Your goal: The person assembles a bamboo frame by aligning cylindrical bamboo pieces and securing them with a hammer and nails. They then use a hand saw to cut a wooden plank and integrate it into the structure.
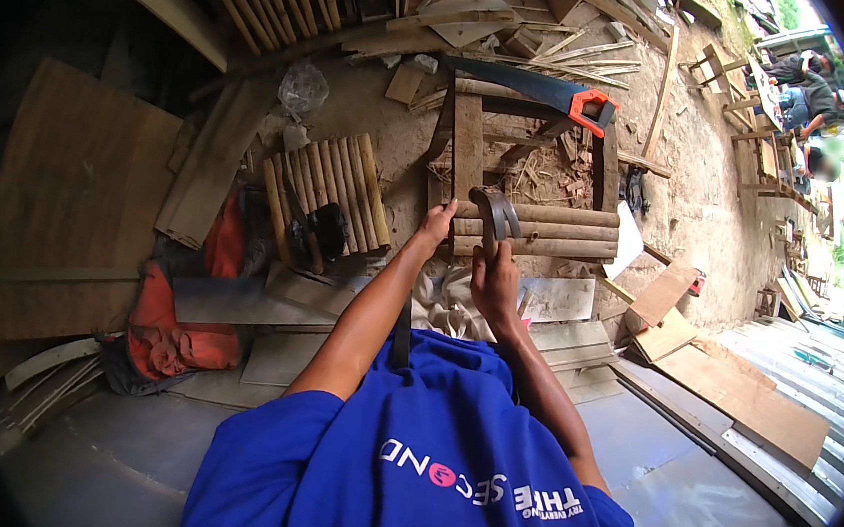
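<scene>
We see a hammer [494, 218] raised over a bamboo frame [535, 229], gripped in our closed right hand [494, 282]. Our left hand [435, 227] presses fingers on the frame's near-left end. A saw [533, 88] lies beyond the frame.

Dirt ground [688, 202] w/ wood scraps [561, 50]

A handsaw [543, 90] with an orange and black grip lies across the far end of a wooden frame. A mat of bamboo slats [323, 193] rests on the dirt, with a clear plastic bag [303, 87] beyond it. An orange cloth [175, 327] lies crumpled beside a large plywood sheet [72, 193]. Flat boards [747, 397] lie at the right, and other people [809, 87] work far off.
</scene>
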### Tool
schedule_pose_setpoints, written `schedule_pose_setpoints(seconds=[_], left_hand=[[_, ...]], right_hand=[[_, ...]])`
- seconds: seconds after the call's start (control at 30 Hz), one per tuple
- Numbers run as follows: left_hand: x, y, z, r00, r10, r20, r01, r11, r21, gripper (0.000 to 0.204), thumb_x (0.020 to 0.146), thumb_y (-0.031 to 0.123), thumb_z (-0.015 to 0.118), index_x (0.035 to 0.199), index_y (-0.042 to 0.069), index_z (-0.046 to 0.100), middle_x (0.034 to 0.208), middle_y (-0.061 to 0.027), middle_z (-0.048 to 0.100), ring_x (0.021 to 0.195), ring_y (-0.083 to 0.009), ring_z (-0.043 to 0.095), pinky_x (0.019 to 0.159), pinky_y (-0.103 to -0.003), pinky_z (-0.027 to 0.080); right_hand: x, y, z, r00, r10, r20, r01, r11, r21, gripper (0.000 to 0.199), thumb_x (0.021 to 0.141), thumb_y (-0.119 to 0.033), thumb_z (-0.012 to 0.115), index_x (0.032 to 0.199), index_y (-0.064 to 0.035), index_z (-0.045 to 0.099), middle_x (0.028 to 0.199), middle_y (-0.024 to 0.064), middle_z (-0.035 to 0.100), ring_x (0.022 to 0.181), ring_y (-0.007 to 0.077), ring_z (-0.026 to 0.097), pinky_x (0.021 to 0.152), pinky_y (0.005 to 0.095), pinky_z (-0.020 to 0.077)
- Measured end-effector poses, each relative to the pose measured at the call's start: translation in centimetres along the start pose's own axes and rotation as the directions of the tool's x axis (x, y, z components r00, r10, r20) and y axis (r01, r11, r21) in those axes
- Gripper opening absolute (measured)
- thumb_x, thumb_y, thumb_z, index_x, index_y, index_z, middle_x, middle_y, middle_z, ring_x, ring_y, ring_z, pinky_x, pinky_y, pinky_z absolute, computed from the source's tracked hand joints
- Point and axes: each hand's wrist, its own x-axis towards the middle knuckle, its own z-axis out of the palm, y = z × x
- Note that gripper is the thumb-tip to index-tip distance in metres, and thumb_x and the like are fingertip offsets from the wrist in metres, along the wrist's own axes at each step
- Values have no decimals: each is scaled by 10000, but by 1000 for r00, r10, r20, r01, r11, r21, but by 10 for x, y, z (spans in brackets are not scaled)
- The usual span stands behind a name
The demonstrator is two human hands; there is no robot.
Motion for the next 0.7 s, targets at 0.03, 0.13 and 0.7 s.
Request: schedule_pose_setpoints(seconds=[0.03, 0.13, 0.7], left_hand=[[3, -4, 0, 999, 27, -19, -27, 1000, 6, 653, 921, 579, 503, 1315, 58, 502, 1320, -133, 527, 1215, -281, 484, 1019, -487, 348], [5, -9, 0, 997, -1, -81, 1, 1000, -2, 618, 923, 556, 523, 1285, 55, 529, 1265, -125, 565, 1170, -258, 518, 994, -447, 384], [-6, -11, 2, 997, 39, -62, -46, 992, -120, 643, 882, 617, 555, 1192, 55, 601, 1102, -38, 630, 1021, -163, 574, 887, -327, 436]], right_hand=[[1, -1, 0, 999, 28, 24, -30, 998, 60, 224, 925, -162, 552, 1059, -23, 438, 701, 298, 589, 686, 515, 574, 544, 546, 410], [6, -1, 2, 975, 125, 184, -107, 989, -105, 263, 920, -135, 561, 1101, 2, 428, 710, 305, 595, 723, 514, 593, 582, 541, 440], [4, 14, -6, 1000, 13, 16, -13, 1000, -3, 212, 929, -174, 562, 1037, -9, 484, 744, 312, 606, 750, 514, 593, 600, 523, 454]])
